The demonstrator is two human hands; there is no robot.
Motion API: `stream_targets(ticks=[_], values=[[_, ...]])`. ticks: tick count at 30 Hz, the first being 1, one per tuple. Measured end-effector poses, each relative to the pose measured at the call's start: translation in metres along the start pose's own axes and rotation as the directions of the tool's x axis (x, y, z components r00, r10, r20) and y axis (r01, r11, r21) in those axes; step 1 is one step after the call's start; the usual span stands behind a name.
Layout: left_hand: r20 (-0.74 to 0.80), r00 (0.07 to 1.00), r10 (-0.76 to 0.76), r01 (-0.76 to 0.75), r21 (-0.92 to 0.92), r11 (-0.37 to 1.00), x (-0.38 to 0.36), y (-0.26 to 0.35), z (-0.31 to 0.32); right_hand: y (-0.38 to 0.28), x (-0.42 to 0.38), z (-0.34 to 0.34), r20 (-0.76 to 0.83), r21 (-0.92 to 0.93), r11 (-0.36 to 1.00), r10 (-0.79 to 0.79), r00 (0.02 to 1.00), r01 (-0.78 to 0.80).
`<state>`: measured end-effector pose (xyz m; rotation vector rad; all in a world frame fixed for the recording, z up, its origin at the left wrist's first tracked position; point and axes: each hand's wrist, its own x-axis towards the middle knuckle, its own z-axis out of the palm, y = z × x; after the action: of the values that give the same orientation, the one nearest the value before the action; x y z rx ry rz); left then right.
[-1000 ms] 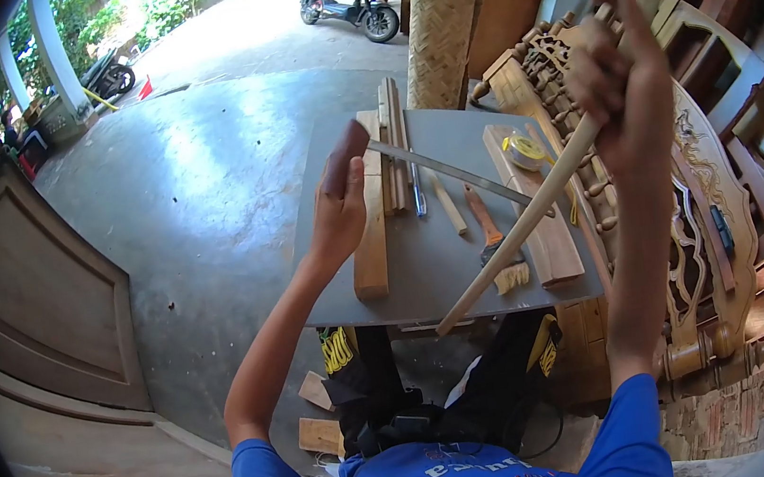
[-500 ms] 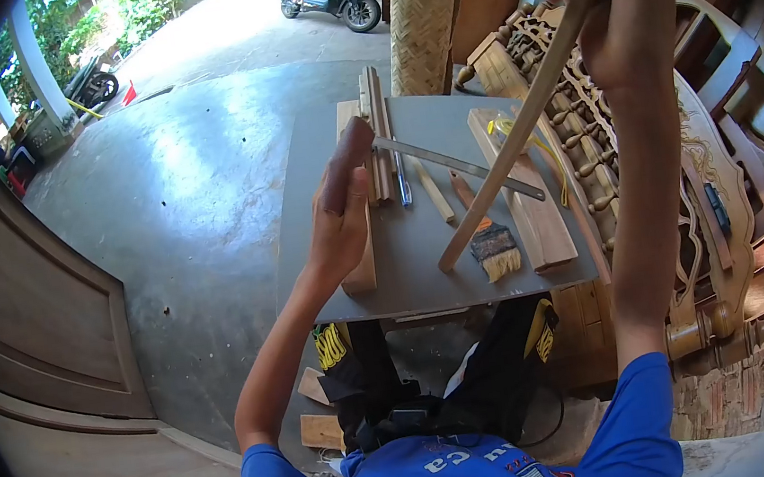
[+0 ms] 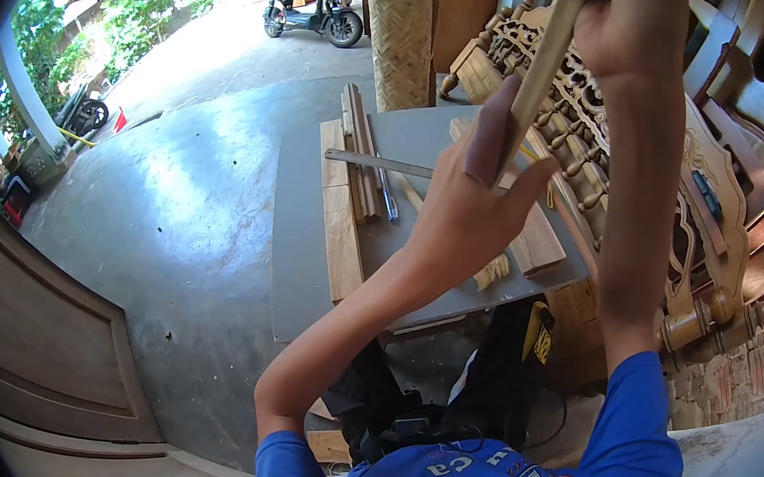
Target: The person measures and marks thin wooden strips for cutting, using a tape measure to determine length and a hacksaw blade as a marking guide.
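My right hand (image 3: 625, 4), high at the upper right, is wrapped round the upper part of a slim wooden strip (image 3: 558, 40), which slants down toward the table. A folded piece of reddish-brown sandpaper (image 3: 493, 132) is in my left hand (image 3: 479, 212), lying along the strip below my right hand. My left thumb is stretched out to the right, and the strip's lower end is hidden behind this hand. Under my hands, the grey table (image 3: 306, 238) bears a metal ruler (image 3: 373, 161), a blue pen (image 3: 387, 195) and a mostly covered brush (image 3: 493, 272).
Wooden pieces (image 3: 340, 234) lie along the table's left side, and a wooden block (image 3: 535, 243) lies on its right. Carved wooden furniture (image 3: 577, 119) crowds the right. A woven roll (image 3: 405, 40) stands behind the table. Panelled wood (image 3: 50, 327) is at the left.
My left hand has moved right and brought the sandpaper from above the table's left side onto the strip. My right hand still grips the strip. The view has shifted slightly.
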<state>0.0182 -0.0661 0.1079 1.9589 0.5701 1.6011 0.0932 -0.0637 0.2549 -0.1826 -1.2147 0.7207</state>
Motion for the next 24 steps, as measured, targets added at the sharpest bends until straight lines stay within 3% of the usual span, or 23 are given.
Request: stream_targets(ticks=[3,6,7,11,15,18,19,21,24], values=[[0.012,0.997,0.075,-0.074,-0.018,0.997,0.015,-0.008,0.000,-0.005,0.002,0.001,-0.027,-0.052,0.998,-0.027,0.999,0.025],[0.208,0.976,-0.059,0.063,-0.013,0.998,0.012,0.002,-0.017,-0.012,0.018,-0.010,0.090,-0.161,0.963,-0.203,0.975,0.215],[0.283,0.958,-0.046,0.018,0.101,0.995,0.011,-0.008,-0.022,-0.022,0.025,-0.016,0.190,-0.114,0.964,-0.215,0.958,0.239],[0.250,0.967,0.057,-0.088,0.116,0.989,0.003,-0.005,-0.022,-0.028,0.042,-0.019,0.327,0.039,0.986,-0.167,0.930,0.163],[0.227,0.964,-0.138,0.095,0.192,0.977,-0.033,-0.021,-0.019,-0.024,0.033,-0.007,0.188,-0.205,0.937,-0.246,0.951,0.283],[0.195,0.970,-0.145,0.097,0.234,0.967,-0.068,-0.047,-0.015,-0.027,0.034,-0.007,0.055,-0.323,0.912,-0.248,0.967,0.253],[0.200,0.957,-0.211,0.155,0.266,0.952,-0.068,-0.046,-0.015,-0.027,0.035,-0.006,0.014,-0.324,0.920,-0.230,0.973,0.222],[0.208,0.970,-0.129,0.082,0.220,0.972,-0.047,-0.036,-0.014,-0.023,0.037,-0.005,0.052,-0.255,0.942,-0.211,0.976,0.217],[0.088,0.990,0.110,-0.124,0.181,0.976,0.007,0.016,-0.009,-0.013,0.036,0.011,0.023,-0.299,0.904,-0.314,0.949,0.306]])
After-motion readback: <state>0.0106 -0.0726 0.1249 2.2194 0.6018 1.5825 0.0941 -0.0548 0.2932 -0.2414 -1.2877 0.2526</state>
